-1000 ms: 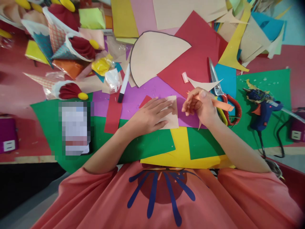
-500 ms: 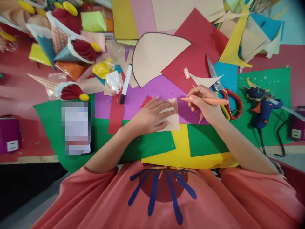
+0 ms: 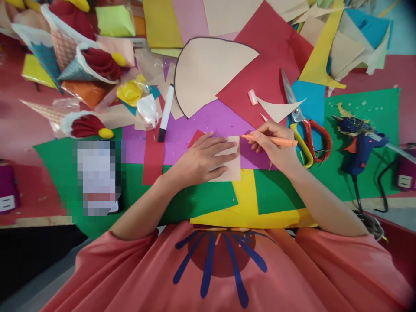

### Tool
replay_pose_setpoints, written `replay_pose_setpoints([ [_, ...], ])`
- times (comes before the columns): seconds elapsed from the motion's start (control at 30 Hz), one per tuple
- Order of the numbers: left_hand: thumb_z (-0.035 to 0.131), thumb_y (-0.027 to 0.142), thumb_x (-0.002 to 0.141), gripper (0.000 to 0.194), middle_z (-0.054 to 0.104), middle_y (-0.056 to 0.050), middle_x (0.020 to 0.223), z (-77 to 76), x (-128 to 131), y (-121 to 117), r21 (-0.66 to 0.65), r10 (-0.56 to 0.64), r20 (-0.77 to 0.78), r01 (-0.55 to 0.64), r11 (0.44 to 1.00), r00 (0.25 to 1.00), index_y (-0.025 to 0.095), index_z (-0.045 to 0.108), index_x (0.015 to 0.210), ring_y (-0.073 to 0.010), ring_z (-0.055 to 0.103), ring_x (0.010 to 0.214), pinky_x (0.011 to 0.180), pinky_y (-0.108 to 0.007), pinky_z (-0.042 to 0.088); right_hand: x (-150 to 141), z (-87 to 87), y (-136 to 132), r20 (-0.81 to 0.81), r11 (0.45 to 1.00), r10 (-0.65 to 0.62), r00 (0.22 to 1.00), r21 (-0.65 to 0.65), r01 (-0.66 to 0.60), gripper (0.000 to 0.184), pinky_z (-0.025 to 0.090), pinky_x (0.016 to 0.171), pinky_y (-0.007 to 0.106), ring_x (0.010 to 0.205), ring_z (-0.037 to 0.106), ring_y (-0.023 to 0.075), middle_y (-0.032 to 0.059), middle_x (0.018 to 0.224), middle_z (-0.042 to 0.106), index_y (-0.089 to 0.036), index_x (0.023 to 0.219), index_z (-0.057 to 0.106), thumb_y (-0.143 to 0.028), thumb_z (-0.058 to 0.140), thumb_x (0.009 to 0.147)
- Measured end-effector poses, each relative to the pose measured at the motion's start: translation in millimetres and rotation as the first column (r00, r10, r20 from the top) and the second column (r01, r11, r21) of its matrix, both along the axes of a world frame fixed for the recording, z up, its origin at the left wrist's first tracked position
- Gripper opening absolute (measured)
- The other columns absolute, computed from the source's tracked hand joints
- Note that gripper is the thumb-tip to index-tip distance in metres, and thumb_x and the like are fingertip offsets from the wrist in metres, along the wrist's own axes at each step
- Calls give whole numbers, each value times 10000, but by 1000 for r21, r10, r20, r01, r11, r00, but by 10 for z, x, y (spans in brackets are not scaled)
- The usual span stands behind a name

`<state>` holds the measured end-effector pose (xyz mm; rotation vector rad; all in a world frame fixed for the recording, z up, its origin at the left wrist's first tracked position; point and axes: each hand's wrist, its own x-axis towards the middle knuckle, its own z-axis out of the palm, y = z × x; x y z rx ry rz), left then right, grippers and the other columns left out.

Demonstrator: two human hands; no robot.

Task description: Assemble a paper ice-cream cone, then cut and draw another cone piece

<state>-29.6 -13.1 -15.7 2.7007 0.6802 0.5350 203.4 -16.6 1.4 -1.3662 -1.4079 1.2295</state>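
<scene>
My left hand (image 3: 208, 158) lies flat, fingers stretched out, on a small beige sheet (image 3: 233, 169) and covers much of it. A corner of red sheet (image 3: 197, 138) pokes out behind its knuckles. Pinched in my right hand (image 3: 269, 141) is an orange pen (image 3: 282, 141), its tip at the upper right corner of the beige sheet. Just right of that hand are scissors (image 3: 300, 119) with red and yellow handles. Beyond both hands lies a large beige cut-out (image 3: 211, 73) with a dark outlined edge.
A blue glue gun (image 3: 362, 151) rests at right on green sheet, its cord running off the near edge. At left are a blurred-out phone (image 3: 99, 177), a white marker (image 3: 166, 112) and several cone-shaped crafts (image 3: 87, 65). A red sheet (image 3: 266, 56) and beige scraps (image 3: 344, 47) cover the back.
My right hand has moved left and slightly down, bringing the pen tip to the beige sheet's corner. My left hand stays flat on the sheet. The view has shifted slightly.
</scene>
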Motion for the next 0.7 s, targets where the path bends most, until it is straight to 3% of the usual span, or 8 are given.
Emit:
replay_pose_setpoints([
  [0.4,515,294,935,321,613,-70,1323,-16,-6,0,-74,21,-24,-23,997,999,252,606,1240,-242,558,1240,1100,-511,403,-3,1,1,29,1000,17,999,8,-17,220,478,491,216,508,587,73,-22,615,650,-187,718,619,-360,625,853],
  [0.57,527,275,930,319,606,-84,1330,-20,-6,4,-47,2,-4,-2,999,1000,216,609,1232,-276,567,1226,1071,-530,426,2,9,14,9,999,27,1000,-22,-26,189,464,480,215,495,583,75,-29,582,640,-186,678,613,-286,629,838],
  [0.7,514,278,938,321,603,-70,1335,-23,-6,1,-82,16,-11,-17,996,1000,242,604,1243,-256,557,1242,1096,-516,406,8,17,17,-36,999,0,999,-54,-2,169,477,488,219,494,586,74,-27,603,659,-192,682,625,-243,613,842],
])
